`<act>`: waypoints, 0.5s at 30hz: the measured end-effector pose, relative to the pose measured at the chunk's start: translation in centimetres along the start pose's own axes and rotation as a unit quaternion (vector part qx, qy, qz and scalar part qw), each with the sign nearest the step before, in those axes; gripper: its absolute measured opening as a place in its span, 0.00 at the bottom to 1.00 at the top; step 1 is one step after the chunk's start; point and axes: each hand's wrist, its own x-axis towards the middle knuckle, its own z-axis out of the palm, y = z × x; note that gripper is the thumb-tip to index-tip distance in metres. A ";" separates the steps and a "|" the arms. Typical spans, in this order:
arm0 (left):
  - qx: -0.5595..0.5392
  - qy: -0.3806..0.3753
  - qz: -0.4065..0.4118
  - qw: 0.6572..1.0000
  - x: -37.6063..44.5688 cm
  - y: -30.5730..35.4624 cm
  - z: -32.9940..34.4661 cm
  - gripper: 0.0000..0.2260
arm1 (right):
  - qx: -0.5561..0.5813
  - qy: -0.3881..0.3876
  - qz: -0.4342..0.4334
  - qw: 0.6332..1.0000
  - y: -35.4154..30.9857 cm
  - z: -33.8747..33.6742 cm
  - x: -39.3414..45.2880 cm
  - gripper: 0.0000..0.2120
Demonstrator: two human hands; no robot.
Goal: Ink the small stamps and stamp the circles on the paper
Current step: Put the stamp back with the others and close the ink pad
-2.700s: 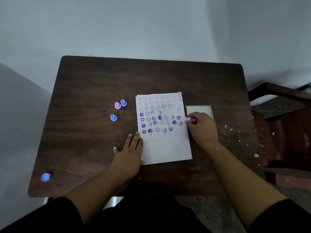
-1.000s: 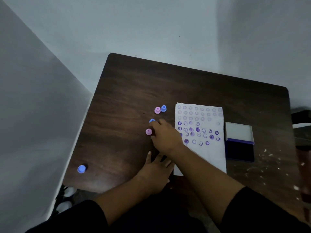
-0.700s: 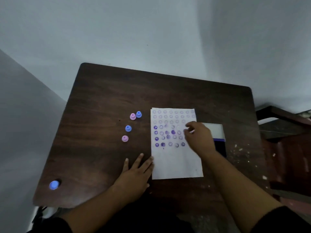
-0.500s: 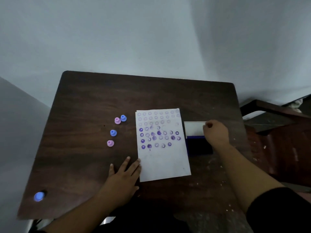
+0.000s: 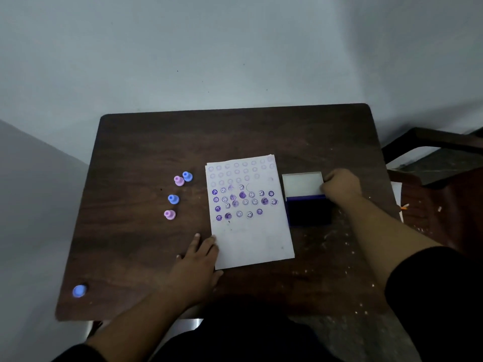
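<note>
Fingers of the right hand (image 5: 341, 188) are curled at the right edge of the ink pad's raised lid (image 5: 303, 183); whether a stamp is pinched there cannot be told. Fingers of the left hand (image 5: 197, 259) are laid flat and slightly spread, the tips pressed against the paper's (image 5: 251, 210) lower left edge. Four small stamps (image 5: 173, 199) are seen upright at nine o'clock of the paper, well apart from both hands; a fifth, blue stamp (image 5: 79, 291) is set near the table's (image 5: 146, 142) corner at seven o'clock. Such stamps are judged light, rigid and easily toppled, best pinched at the narrow knob. The open ink pad (image 5: 309, 211) is placed just beside the paper at three o'clock. Lower printed circles are already inked; upper rows remain faint.
</note>
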 end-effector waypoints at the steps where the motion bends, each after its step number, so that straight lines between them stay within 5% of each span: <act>1: -0.005 0.004 -0.003 1.000 0.0 0.1 0.1 0.29 | 0.010 -0.003 0.000 1.000 0.0 -0.2 -0.1 0.06; 9: -0.026 0.023 -0.016 0.999 0.0 0.3 0.5 0.28 | 0.171 -0.003 0.001 0.985 1.0 -1.3 -1.8 0.11; 15: -0.037 0.030 -0.012 0.999 -0.1 0.0 0.7 0.28 | 0.160 -0.010 -0.078 0.984 3.3 -2.2 -5.6 0.11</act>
